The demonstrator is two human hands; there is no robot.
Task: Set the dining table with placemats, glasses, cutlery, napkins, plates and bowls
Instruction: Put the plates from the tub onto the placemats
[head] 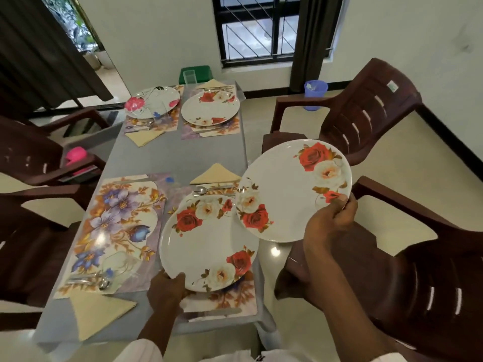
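The person wears a pale off-white cloth garment, seen only along the bottom edge of the view. Its loose, softly creased left sleeve ends well up the arm, so the forearm is bare from the hem to the left hand. Only a thin strip of the matching off-white right sleeve shows at the frame's edge, and that forearm is likewise bare up to the right hand. Between the sleeves the rumpled garment front shows in soft folds, with one small dark mark on it, too small to identify.
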